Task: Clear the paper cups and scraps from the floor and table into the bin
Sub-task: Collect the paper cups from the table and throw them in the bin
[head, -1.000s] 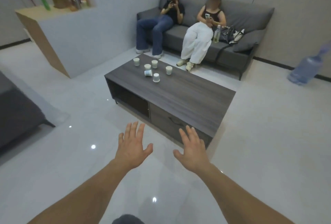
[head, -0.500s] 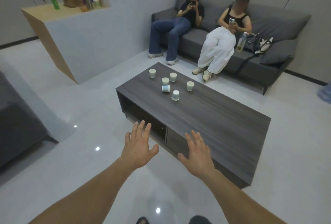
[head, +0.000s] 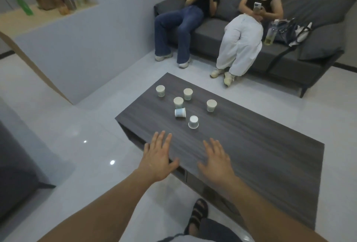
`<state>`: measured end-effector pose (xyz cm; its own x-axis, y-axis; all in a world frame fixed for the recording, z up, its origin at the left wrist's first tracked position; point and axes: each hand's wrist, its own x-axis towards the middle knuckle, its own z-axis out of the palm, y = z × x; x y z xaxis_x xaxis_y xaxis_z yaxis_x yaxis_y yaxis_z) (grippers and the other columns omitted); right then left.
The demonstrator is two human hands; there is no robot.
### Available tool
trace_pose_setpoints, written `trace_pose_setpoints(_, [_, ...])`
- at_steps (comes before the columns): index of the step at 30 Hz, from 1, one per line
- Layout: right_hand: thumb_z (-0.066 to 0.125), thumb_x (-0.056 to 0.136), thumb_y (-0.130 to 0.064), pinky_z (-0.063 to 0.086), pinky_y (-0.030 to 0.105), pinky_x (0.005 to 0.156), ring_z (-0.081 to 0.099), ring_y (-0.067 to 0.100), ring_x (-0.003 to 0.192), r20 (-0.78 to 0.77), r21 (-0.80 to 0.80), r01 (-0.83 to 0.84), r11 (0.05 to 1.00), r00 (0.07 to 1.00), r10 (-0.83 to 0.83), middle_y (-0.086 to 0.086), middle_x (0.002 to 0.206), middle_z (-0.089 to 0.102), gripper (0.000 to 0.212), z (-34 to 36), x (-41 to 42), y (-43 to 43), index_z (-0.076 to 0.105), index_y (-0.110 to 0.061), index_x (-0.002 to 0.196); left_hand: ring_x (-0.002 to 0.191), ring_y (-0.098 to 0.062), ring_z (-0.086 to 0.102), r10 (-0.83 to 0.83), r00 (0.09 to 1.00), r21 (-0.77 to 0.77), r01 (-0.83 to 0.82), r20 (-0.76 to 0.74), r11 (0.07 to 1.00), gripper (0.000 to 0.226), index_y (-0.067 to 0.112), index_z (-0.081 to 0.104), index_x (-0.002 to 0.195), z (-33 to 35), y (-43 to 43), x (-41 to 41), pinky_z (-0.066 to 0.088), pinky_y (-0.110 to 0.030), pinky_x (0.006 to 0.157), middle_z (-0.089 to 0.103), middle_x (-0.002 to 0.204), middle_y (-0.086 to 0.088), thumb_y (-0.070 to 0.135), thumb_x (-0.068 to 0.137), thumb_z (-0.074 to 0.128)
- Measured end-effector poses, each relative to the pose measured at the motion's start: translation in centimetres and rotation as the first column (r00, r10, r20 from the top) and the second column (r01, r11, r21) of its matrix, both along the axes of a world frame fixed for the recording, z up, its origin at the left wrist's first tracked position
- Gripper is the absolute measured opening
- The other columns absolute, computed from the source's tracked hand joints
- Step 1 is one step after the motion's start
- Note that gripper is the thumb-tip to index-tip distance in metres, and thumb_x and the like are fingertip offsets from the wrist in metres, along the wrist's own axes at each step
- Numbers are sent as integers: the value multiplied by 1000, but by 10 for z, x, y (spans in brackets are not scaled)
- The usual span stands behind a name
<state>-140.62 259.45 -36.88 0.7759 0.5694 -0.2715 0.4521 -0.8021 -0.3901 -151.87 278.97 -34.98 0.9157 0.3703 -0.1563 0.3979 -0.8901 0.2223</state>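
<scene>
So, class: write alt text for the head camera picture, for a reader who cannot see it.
A left hand and a right hand, both open, reach over the near edge of a dark table. Beyond them are six paper cups: four upright, one on its side, one upside down. Two people sit on a grey sofa behind.

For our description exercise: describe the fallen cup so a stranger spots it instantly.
Find the dark coffee table facing the sofa. Near its far end, the fallen cup lies on its side between an upright cup and an inverted cup.
</scene>
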Motion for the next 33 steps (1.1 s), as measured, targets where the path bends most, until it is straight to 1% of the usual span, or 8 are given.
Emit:
trace_pose_setpoints(2, [53,90,-50,12,48,119,-7,19,150,5,11,-21,1000,1000,21,-3,163,-6,82,-1,30,21,7,-28,155,146,-18,-14,15,1000,-1,-15,-2,1000,89,29,-6,150,-5,17,29,6,-49,116,-8,160,3,71,80,30])
trace_pose_setpoints(5, [53,90,-51,15,47,118,-4,20,150,10,-52,-47,998,999,48,-1,163,-4,83,-5,71,46,8,-27,155,146,-18,-13,28,999,-29,-29,-40,999,88,30,-6,150,-10,39,71,5,-48,116,-9,160,4,68,83,38])
trace_pose_setpoints(12, [52,89,-49,21,47,116,2,25,149,-71,-136,2,991,997,-12,-1,163,-1,84,-35,130,107,4,-27,155,147,-20,-8,-38,993,-119,25,-111,993,89,29,-5,151,-36,100,141,10,-47,117,-9,160,2,64,85,42])
trace_pose_setpoints(18, [55,90,-45,27,44,114,9,26,147,-173,-236,130,963,970,-173,1,162,3,83,-87,187,179,6,-27,154,147,-19,-7,-223,956,-234,176,-192,956,90,28,-8,151,-92,170,205,9,-44,117,-11,160,2,63,86,44])
trace_pose_setpoints(24, [59,88,-37,34,45,109,15,30,144,-162,-317,199,927,952,-260,3,160,8,79,-173,247,228,15,-25,152,146,-20,-7,-366,906,-302,296,-212,906,90,22,-3,152,-171,221,264,10,-43,119,-7,160,-1,58,87,48])
trace_pose_setpoints(29, [61,87,-26,35,43,109,25,32,139,-185,-324,266,908,923,-337,5,159,13,76,-237,264,239,21,-26,152,146,-19,-4,-421,894,-363,346,-150,865,90,21,3,152,-225,232,284,8,-38,119,1,159,0,55,86,53])
trace_pose_setpoints(31, [60,86,-20,37,39,107,33,32,133,-187,-272,300,914,916,-356,6,153,26,70,-250,261,237,31,-24,149,146,-19,-2,-419,898,-393,341,-134,854,90,19,6,152,-236,232,287,7,-34,118,4,159,-1,53,85,55])
trace_pose_setpoints(33, [64,83,-21,38,35,102,44,30,124,-199,-148,395,907,886,-418,6,142,40,64,-253,253,234,42,-22,144,146,-19,1,-420,900,-429,335,-118,839,90,17,8,152,-241,229,287,6,-31,118,7,159,-2,51,85,58])
